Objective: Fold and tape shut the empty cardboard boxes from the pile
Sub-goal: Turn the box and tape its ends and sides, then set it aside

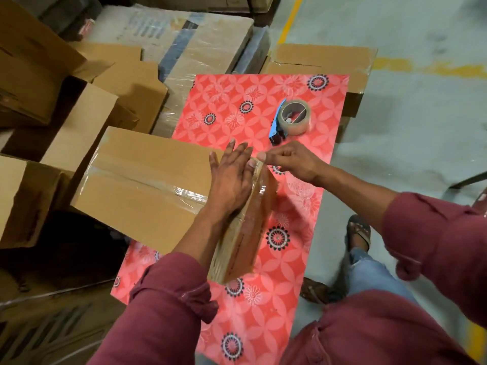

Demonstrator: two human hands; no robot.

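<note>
A closed brown cardboard box [142,180] lies on the red flowered table [263,312], overhanging its left edge. Clear tape runs along the box's top seam and down its right end. My left hand [232,177] lies flat on the box's top near the right edge, fingers straight, pressing it down. My right hand [287,160] is at the box's top right corner, its thumb and forefinger pinching the end of the tape there. A tape dispenser [291,121] with a blue handle and a clear tape roll lies on the table just beyond my hands.
Open empty cardboard boxes [79,122] are piled to the left of the table. Wrapped cartons [200,43] stand behind it, and a taped box [324,61] sits under the table's far end. Grey floor [408,114] with a yellow line lies to the right. My feet in sandals [358,230] are beside the table.
</note>
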